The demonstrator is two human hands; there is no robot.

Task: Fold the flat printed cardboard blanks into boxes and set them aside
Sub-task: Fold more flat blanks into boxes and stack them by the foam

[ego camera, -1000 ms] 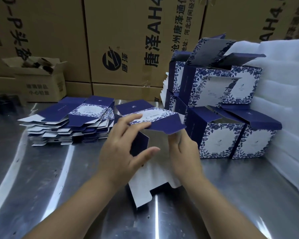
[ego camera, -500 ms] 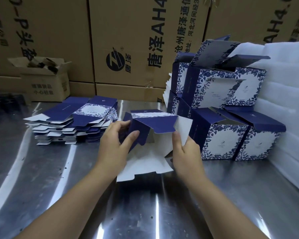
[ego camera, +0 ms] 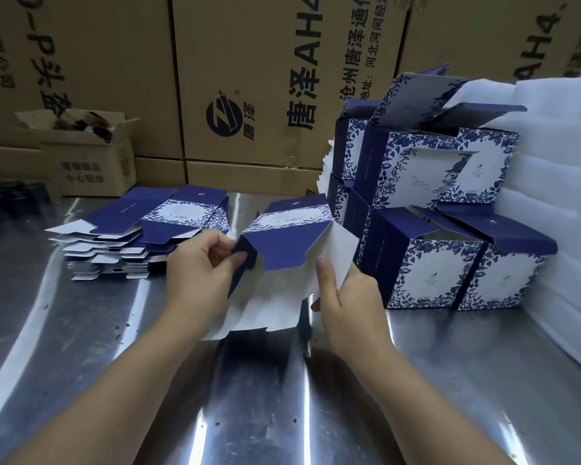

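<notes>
Cardboard blank point(ego camera: 282, 243), half opened into a tube, is held just above the table point(ego camera: 81, 347), between the stack of flat blanks point(ego camera: 141, 239) on the left and the finished boxes point(ego camera: 433, 273) on the right. Its blue left flap is pinched by the left hand point(ego camera: 198, 266), and its white right panel is gripped by the right hand point(ego camera: 349, 297), thumb laid on the inside. The squaring-up step appears to be in hand, and the bottom flaps would next need tucking in; compared with a second earlier, the left hand has been shifted from the printed top panel to the side flap.
</notes>
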